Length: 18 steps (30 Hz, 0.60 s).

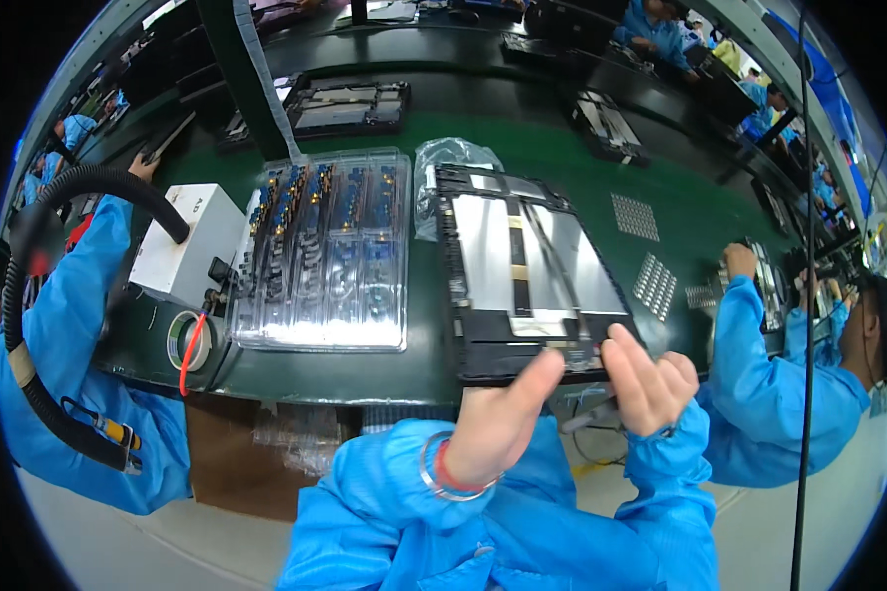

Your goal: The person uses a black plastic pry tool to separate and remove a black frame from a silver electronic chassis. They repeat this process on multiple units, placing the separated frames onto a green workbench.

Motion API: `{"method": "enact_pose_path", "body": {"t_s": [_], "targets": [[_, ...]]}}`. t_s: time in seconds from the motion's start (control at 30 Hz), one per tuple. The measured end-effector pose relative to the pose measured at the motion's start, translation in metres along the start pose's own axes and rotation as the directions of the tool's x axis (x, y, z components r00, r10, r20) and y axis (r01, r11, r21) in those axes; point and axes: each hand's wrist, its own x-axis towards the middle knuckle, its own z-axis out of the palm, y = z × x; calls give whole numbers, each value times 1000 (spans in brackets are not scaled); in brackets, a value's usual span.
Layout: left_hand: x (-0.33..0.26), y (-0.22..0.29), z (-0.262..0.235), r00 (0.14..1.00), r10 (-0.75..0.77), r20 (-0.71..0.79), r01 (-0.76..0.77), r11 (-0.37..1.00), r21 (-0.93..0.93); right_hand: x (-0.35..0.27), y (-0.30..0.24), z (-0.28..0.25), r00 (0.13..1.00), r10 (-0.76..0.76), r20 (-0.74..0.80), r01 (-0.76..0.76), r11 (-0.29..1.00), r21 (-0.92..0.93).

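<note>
A black-framed device panel with silvery metal plates lies on the green table, its near edge at the table's front. My left hand reaches up to that near edge, thumb touching the frame. My right hand is beside it at the panel's near right corner, fingers curled against the frame's edge. Whether either hand grips the panel is not clear. Both arms wear blue sleeves; a wristband sits on my left wrist.
A clear plastic tray of small blue parts lies left of the panel, a crumpled plastic bag behind. A white box, a tape roll and a black hose stand at left. Co-workers in blue sit on both sides.
</note>
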Motion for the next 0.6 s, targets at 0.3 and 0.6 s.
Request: {"method": "enact_pose_path", "body": {"t_s": [0.3, 0.6], "targets": [[-17, 19, -63, 973, -228, 37, 230, 970, -78, -40, 25, 23, 979, -57, -196, 112, 953, 282], [-24, 30, -73, 983, 105, -151, -28, 896, 444, -41, 16, 29, 998, 42, 52, -47, 994, 94]]}}
